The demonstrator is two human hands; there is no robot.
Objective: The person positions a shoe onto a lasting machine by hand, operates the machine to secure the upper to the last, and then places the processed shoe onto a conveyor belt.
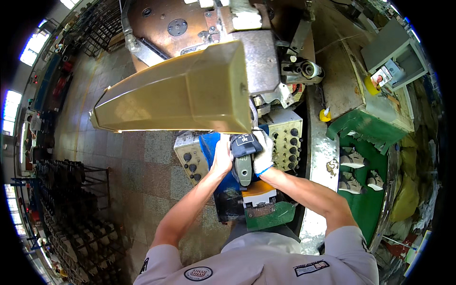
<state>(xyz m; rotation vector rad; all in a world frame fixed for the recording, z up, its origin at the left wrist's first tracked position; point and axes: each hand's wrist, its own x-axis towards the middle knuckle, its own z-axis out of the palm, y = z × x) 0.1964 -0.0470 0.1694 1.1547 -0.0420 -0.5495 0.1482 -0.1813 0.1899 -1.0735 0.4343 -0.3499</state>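
Note:
A dark shoe upper (243, 145) sits over a grey-green shoe last (243, 172), whose bare end points toward me. My left hand (222, 154), bare, is closed on the left side of the upper. On the opposite side my right hand (264, 153), in a white glove with a blue cuff, also grips it. The far end of the upper lies by the metal front of a machine (259, 61), partly hidden under a long olive lamp hood (180, 95). Several fingers of both hands are out of sight behind the shoe.
Control boxes with black knobs (285, 140) (192, 164) flank the hands. Below the last is a green-and-orange machine part (270, 213). To the right, a green shelf (361, 142) carries several shoes (352, 183). Racks of shoes (71, 204) stand at the left.

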